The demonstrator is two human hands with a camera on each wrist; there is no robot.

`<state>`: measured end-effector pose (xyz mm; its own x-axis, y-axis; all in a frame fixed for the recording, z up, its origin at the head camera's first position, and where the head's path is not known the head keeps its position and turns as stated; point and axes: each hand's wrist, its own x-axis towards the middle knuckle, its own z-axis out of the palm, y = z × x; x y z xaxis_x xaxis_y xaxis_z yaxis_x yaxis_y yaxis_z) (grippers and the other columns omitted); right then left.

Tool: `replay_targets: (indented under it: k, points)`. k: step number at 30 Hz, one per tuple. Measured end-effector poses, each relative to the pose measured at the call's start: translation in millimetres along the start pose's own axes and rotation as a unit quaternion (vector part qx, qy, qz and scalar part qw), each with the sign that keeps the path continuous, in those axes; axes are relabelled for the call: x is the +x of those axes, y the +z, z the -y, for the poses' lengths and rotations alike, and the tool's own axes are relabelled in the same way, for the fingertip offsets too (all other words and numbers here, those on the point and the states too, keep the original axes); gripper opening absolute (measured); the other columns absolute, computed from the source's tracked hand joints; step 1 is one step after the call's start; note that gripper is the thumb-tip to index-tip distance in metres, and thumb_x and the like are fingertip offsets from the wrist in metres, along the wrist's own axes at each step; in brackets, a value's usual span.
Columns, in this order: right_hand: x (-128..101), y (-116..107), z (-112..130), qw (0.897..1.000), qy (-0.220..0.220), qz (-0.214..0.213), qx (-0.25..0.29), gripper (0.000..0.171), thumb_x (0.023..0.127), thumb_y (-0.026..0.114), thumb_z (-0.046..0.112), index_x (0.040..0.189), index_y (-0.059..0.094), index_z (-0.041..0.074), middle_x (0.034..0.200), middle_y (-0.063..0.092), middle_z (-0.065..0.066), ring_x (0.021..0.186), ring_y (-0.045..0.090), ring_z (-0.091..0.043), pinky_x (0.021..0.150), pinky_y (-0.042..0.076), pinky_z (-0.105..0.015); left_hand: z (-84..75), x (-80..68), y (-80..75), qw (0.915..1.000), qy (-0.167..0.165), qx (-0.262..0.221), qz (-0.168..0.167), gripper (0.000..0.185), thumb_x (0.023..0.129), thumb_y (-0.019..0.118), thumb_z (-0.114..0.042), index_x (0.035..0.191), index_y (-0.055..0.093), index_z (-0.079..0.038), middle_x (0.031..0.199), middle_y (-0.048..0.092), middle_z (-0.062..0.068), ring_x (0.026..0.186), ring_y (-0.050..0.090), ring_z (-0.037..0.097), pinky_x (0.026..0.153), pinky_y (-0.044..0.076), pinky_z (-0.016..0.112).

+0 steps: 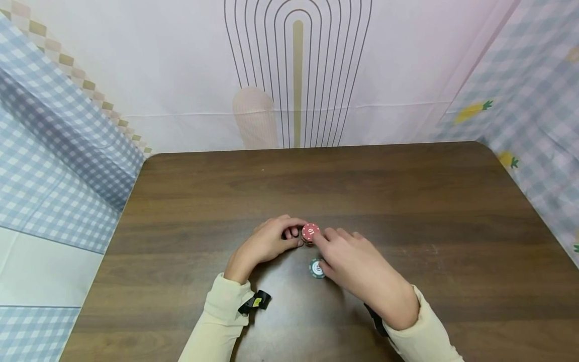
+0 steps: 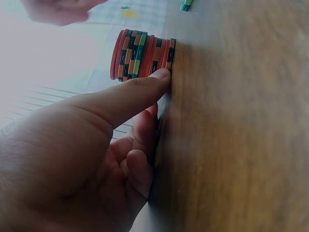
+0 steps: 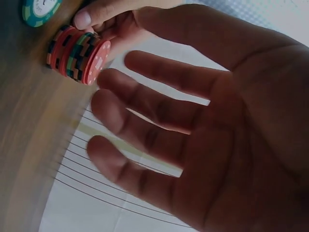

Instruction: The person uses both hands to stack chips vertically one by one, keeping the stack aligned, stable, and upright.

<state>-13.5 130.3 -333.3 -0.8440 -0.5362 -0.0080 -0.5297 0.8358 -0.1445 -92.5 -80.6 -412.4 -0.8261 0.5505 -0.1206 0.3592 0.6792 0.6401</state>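
Observation:
A short stack of poker chips (image 1: 310, 232) stands on the table, topped by a red chip. From the side, its edges (image 2: 140, 55) show red, orange-and-black and green bands. My left hand (image 1: 271, 240) holds the stack at its left side, thumb by the lowest chips and index finger at the back. Just right of the stack is my right hand (image 1: 357, 261); in the right wrist view its fingers (image 3: 154, 140) are spread and loosely bent, with nothing in them. One green-and-white chip (image 1: 314, 270) lies nearer to me, partly covered by the right thumb in the head view.
The brown wooden table (image 1: 190, 201) has rounded far corners. A white patterned cloth (image 1: 181, 75) hangs behind it. Blue checked cloths (image 1: 54, 166) hang at both sides. A black strap (image 1: 255, 302) sits on the left wrist.

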Motion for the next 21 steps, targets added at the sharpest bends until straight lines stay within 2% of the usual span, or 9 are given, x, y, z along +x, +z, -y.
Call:
replay_targets:
  k: [4, 8, 11, 18, 21]
  points:
    - [-0.1, 6.4, 0.9, 1.0, -0.017, 0.016, -0.01, 0.036, 0.085, 0.085, 0.012, 0.114, 0.066, 0.008, 0.1, 0.068, -0.007, 0.089, 0.068, -0.027, 0.066, 0.053, -0.044, 0.0, 0.0, -0.5, 1.0, -0.001, 0.0, -0.001, 0.04, 0.096, 0.078, -0.021, 0.135, 0.071, -0.028, 0.093, 0.061, -0.01, 0.084, 0.056, 0.008, 0.077, 0.043, 0.033]
    - [0.5, 14.2, 2.9, 0.999, -0.037, 0.019, -0.025, 0.034, 0.082, 0.088, 0.012, 0.107, 0.065, 0.009, 0.1, 0.067, -0.006, 0.084, 0.068, -0.026, 0.064, 0.052, -0.043, 0.0, 0.1, -0.8, 1.0, -0.002, 0.001, -0.001, 0.041, 0.096, 0.078, -0.022, 0.136, 0.071, -0.028, 0.092, 0.06, -0.01, 0.082, 0.055, 0.008, 0.076, 0.042, 0.033]
    - [2.0, 18.5, 5.5, 0.999, -0.026, 0.036, -0.029, 0.032, 0.084, 0.088, 0.014, 0.107, 0.067, 0.01, 0.103, 0.068, -0.007, 0.087, 0.068, -0.027, 0.068, 0.054, -0.046, 0.2, 0.2, -0.8, 1.0, -0.004, 0.002, 0.001, 0.041, 0.097, 0.078, -0.023, 0.136, 0.071, -0.028, 0.092, 0.06, -0.01, 0.082, 0.055, 0.008, 0.077, 0.042, 0.033]
    - [7.3, 25.5, 14.2, 0.993, 0.019, 0.114, -0.039, 0.038, 0.087, 0.089, 0.021, 0.116, 0.067, 0.013, 0.113, 0.069, -0.009, 0.1, 0.068, -0.031, 0.081, 0.055, -0.052, 0.6, 0.6, 0.3, 1.0, -0.003, 0.004, 0.003, 0.041, 0.097, 0.079, -0.022, 0.136, 0.07, -0.027, 0.093, 0.06, -0.01, 0.084, 0.056, 0.008, 0.078, 0.043, 0.033]
    - [9.0, 29.2, 18.9, 0.991, 0.023, 0.121, -0.055, 0.032, 0.091, 0.084, 0.018, 0.118, 0.067, 0.013, 0.115, 0.068, -0.009, 0.1, 0.068, -0.03, 0.079, 0.055, -0.05, 0.9, 0.7, 0.5, 1.0, -0.001, 0.004, 0.001, 0.04, 0.097, 0.078, -0.022, 0.136, 0.071, -0.027, 0.093, 0.06, -0.01, 0.084, 0.056, 0.007, 0.079, 0.043, 0.033]
